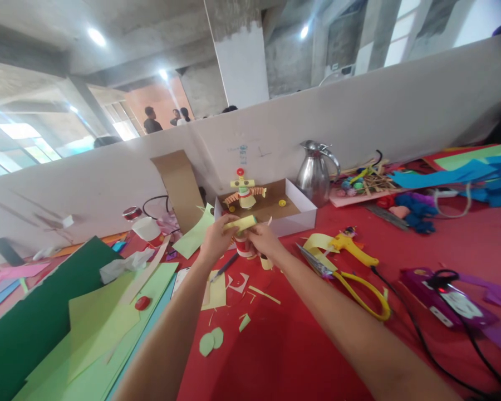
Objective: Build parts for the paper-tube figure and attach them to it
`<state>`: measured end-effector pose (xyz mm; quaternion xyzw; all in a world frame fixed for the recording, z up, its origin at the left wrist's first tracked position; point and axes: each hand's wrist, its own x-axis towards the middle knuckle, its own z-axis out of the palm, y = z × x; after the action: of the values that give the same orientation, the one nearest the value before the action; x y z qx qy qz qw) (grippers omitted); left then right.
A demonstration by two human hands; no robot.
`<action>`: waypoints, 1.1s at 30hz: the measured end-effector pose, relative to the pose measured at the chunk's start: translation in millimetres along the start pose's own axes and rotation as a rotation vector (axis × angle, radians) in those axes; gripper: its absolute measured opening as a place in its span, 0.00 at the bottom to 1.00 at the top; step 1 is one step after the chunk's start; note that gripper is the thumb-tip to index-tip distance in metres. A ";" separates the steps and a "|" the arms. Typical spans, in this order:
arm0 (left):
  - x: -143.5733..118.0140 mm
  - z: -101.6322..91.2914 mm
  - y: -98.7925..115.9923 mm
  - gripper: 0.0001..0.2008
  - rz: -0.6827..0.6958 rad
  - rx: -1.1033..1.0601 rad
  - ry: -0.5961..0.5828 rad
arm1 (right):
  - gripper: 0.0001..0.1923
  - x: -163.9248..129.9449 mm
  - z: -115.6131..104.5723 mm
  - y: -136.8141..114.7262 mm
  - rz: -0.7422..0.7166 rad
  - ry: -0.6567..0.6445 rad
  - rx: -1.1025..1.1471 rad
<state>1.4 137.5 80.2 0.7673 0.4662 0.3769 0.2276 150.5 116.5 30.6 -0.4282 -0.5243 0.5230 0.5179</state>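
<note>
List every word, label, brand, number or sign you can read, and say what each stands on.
No text is readable.
Blue marks on the white partition: too small and blurred.
Purple power strip, white panel: too blurred to tell.
Yellow roll at the left hand and right hand: no readable lettering.

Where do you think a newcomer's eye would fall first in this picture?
Probably on the red-topped yellow figure with pleated orange arms, apparently standing in the white-walled cardboard box at the back. Nearer, the left hand and right hand meet at a yellow paper roll. The shiny silver metal jug, right of the box, would likely come next.
</note>
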 end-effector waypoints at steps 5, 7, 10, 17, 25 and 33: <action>1.2 -0.1 -0.4 0.12 0.000 0.016 -0.005 | 0.12 -2.7 0.9 -2.9 0.021 0.026 0.046; 2.0 0.3 0.1 0.13 0.005 0.006 -0.008 | 0.12 -4.3 1.1 -3.6 0.024 0.036 0.068; 3.6 -0.1 1.9 0.13 0.021 -0.002 -0.019 | 0.09 -7.0 1.6 -4.0 0.017 0.048 0.118; 7.7 -7.0 5.6 0.13 0.064 0.015 -0.039 | 0.22 -17.0 2.9 -6.2 -0.058 0.126 0.263; 10.6 -11.4 12.4 0.14 0.053 -0.010 -0.051 | 0.18 -44.3 -13.6 -11.4 -0.154 0.319 0.220; 5.1 -10.9 19.5 0.19 0.027 -0.039 -0.091 | 0.23 -37.0 -9.8 6.7 -0.191 0.258 0.088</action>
<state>4.9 133.0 102.4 0.7853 0.4376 0.3535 0.2586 163.1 81.5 19.7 -0.4169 -0.4681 0.4348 0.6465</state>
